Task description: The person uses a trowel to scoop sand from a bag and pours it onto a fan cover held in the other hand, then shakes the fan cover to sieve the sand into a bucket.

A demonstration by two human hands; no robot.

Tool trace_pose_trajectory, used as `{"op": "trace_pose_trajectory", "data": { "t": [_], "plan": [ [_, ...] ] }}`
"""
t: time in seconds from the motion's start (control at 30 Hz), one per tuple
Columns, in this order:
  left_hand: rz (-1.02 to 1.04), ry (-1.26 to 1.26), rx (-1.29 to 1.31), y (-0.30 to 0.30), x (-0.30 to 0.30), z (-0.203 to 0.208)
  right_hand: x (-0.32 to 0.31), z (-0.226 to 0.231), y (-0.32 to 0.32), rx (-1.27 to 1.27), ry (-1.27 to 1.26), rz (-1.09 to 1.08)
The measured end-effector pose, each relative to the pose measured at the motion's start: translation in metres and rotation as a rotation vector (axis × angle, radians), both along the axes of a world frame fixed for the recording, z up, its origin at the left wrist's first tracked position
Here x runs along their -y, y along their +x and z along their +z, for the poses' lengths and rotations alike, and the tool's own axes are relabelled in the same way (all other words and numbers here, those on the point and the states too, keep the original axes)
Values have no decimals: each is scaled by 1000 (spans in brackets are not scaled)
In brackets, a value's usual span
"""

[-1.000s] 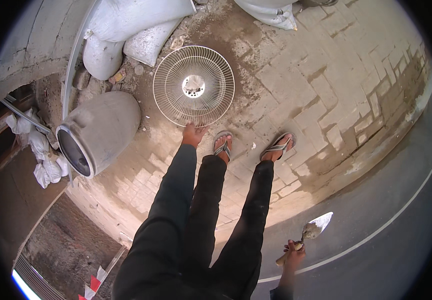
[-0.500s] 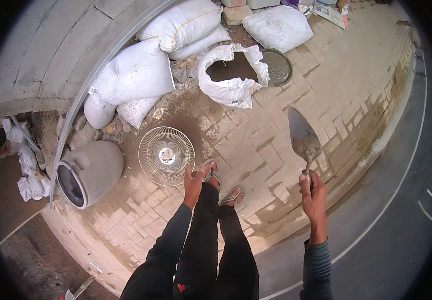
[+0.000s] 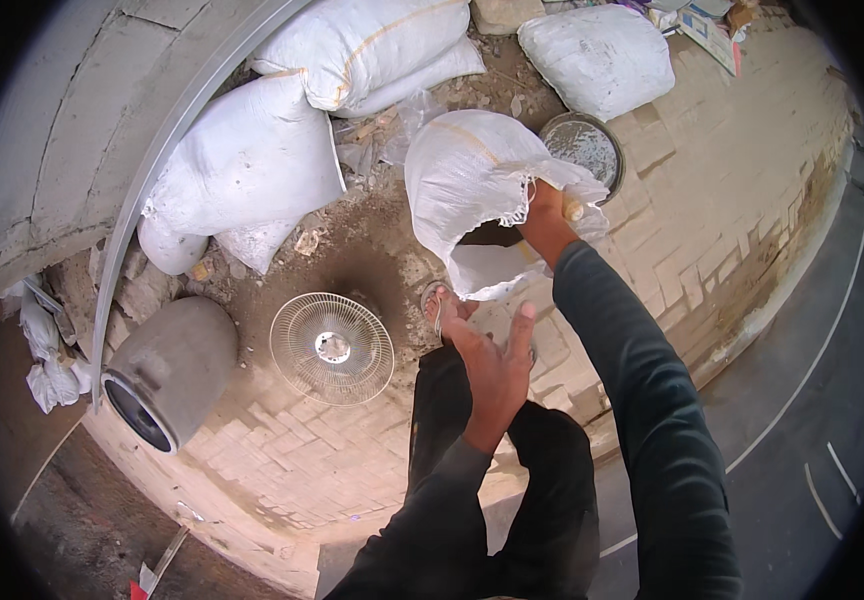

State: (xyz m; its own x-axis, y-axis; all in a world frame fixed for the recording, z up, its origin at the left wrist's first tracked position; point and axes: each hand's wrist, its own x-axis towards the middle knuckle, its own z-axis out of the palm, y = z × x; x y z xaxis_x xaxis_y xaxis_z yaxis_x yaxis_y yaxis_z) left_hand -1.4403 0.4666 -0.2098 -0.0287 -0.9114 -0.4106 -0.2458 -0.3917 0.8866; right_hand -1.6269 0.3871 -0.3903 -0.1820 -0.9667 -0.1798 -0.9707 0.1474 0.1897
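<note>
The left hand (image 3: 497,370) is hovering on the near side of a white sack (image 3: 464,160), widely spread and holding nothing; the right hand (image 3: 549,220) is sitting at its mouth, grip too hidden to tell, a wooden handle (image 3: 574,208) showing alongside. A wire guard (image 3: 332,347) is lying left.

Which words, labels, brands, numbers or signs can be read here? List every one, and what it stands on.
None can be read.
Flat printed package at the top right: its print is too small and blurred.
Open white sack around the right hand: no lettering shows.
Grey barrel: no lettering shows.
Road: plain white lines only.
</note>
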Motion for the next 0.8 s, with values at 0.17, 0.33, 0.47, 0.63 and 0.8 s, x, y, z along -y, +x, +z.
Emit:
{"op": "trace_pose_trajectory", "data": {
  "t": [0.17,0.33,0.47,0.63,0.8],
  "plan": [
    [157,-75,15,-8,60,-48,9,-41,-6,447,159,80],
    [156,-56,83,9,58,-38,9,-22,-41,576,346,99],
    [342,-42,91,5,56,-48,6,-24,-39,579,374,146],
    [203,-32,181,-6,67,-7,-6,-34,-40,706,333,200],
    [159,28,180,-16,54,-4,-32,-38,-46,836,309,246]
  ]
}}
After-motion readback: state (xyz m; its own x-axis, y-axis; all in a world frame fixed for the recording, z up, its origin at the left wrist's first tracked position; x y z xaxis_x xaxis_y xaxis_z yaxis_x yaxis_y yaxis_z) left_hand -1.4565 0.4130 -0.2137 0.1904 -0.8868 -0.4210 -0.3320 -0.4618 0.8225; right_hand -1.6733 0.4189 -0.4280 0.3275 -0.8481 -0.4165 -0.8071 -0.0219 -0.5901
